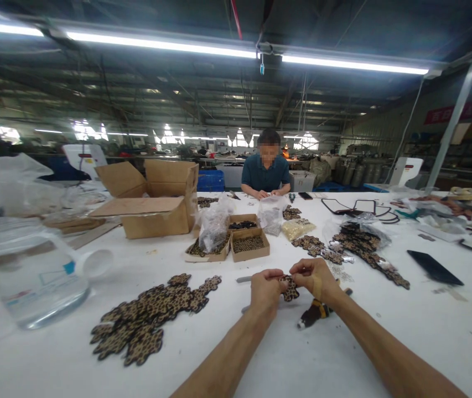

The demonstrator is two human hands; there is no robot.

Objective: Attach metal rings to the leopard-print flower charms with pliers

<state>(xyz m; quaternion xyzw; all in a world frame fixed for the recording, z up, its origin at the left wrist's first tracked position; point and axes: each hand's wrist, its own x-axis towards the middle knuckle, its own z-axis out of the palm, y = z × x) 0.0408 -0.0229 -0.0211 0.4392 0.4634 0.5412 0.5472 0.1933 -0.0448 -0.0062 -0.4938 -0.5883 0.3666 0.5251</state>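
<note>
Both my hands hold one small leopard-print patch (pixel 289 289) with a dark edge, just above the white table. My left hand (pixel 265 288) pinches its left side, and my right hand (pixel 315 275), with a tan wrap on a finger or the palm, closes on its upper right. Whether a smaller part sits between the fingertips I cannot tell. Below my right wrist lies a black-and-yellow hand tool (pixel 314 315), partly covered. The tip of a grey tool (pixel 244 279) sticks out behind my left hand. A heap of similar leopard-print patches (pixel 148 315) lies to the left.
Small cardboard boxes of metal bits (pixel 250 251) stand ahead, beside a bag of yellowish pieces (pixel 297 228). More patches (pixel 360 246) and a black phone-like slab (pixel 434 267) lie right. A water jug (pixel 32 287) and large carton (pixel 156 218) stand left. A co-worker (pixel 265 171) sits opposite.
</note>
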